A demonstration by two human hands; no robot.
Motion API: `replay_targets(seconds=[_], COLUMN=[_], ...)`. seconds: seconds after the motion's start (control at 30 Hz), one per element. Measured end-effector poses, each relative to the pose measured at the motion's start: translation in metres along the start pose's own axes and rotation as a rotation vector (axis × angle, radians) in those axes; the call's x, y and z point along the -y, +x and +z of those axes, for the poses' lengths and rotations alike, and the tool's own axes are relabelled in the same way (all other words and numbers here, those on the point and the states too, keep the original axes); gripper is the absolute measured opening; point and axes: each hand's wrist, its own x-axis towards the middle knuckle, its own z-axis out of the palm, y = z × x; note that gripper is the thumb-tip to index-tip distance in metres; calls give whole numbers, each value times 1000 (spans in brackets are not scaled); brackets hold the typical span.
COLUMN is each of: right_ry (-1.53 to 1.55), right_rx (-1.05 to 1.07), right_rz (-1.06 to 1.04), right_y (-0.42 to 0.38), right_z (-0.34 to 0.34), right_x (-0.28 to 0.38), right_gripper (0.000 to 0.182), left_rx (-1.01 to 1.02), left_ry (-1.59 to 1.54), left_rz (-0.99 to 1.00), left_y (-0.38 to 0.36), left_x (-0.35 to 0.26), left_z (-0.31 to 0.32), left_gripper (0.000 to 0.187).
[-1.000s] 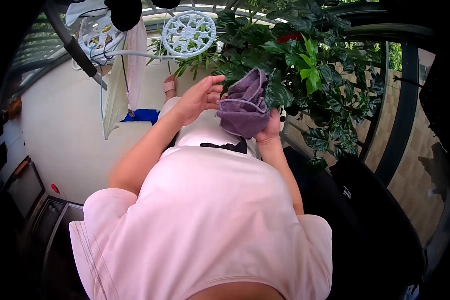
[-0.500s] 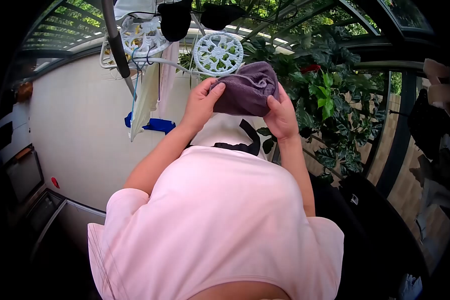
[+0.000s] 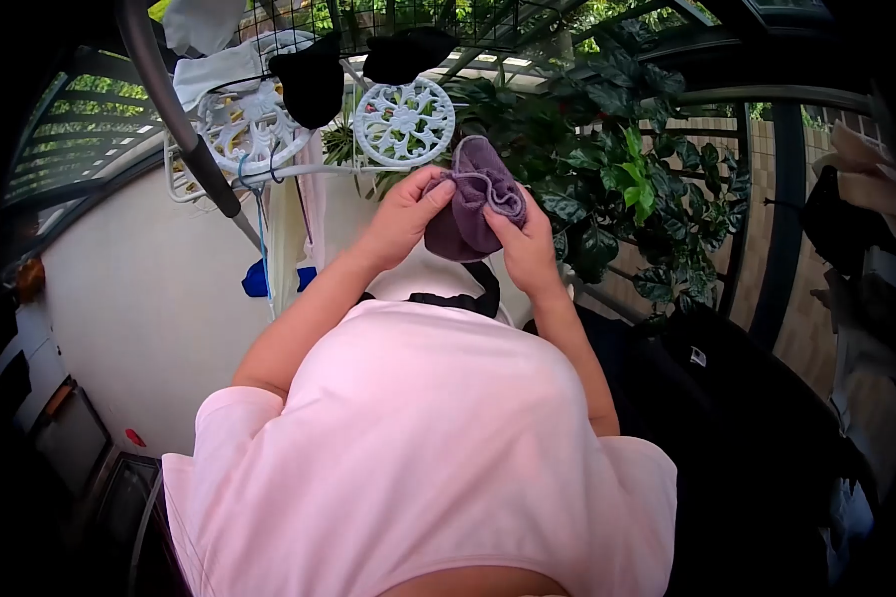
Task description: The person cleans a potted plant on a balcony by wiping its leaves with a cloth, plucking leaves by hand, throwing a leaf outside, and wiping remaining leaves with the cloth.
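Observation:
A purple cloth (image 3: 465, 227) with a lighter stitched edge is bunched and folded in front of my body. My left hand (image 3: 404, 221) pinches its left side, thumb on top. On the right side, my right hand (image 3: 529, 249) grips the gathered edge between thumb and fingers. The hem curls in waves between the two hands, and the lower part hangs in a smooth fold. Most of the fingers are hidden behind the fabric.
Ahead stands a white rack with round lattice discs (image 3: 405, 121), black socks (image 3: 309, 80) hanging above. A grey pole (image 3: 159, 99) rises at left, near pale hanging cloths (image 3: 287, 224). Leafy plants (image 3: 592, 209) fill the right; dark fabric (image 3: 707, 428) lies at lower right.
The cloth has gone from spread wide to a narrower, gathered bundle as my hands came closer together. My view has shifted slightly to the right.

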Motion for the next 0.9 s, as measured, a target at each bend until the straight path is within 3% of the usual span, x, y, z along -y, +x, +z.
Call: replay_targets(seconds=[0.1, 0.2, 0.33, 0.5, 0.6, 0.73, 0.77, 0.9], right_ry=[97, 309, 187, 136, 99, -1, 0, -11], right_rx=[-155, -374, -582, -837, -839, -829, -814, -733], right_rz=[-136, -47, -318, -286, -282, -227, -214, -211], right_y=[3, -4, -32, -47, -45, -37, -36, -38], right_z=[-6, -50, -170, -255, -272, -290, -291, -291], right_x=[-8, 21, 72, 107, 106, 100, 103, 112], right_gripper=[43, 40, 33, 33, 32, 32, 31, 28], left_rx=[42, 17, 39, 111, 165, 132, 160, 133], left_ry=[248, 333, 304, 28, -165, -1, 68, -75], left_rz=[22, -4, -95, -207, -237, -528, -511, -284], left_y=[10, 20, 44, 110, 176, 250, 254, 313], left_x=[3, -6, -3, 6, 40, 93, 90, 135], left_z=[4, 6, -6, 20, 42, 81, 93, 115], left_gripper=[28, 36, 39, 45, 54, 108, 115, 102])
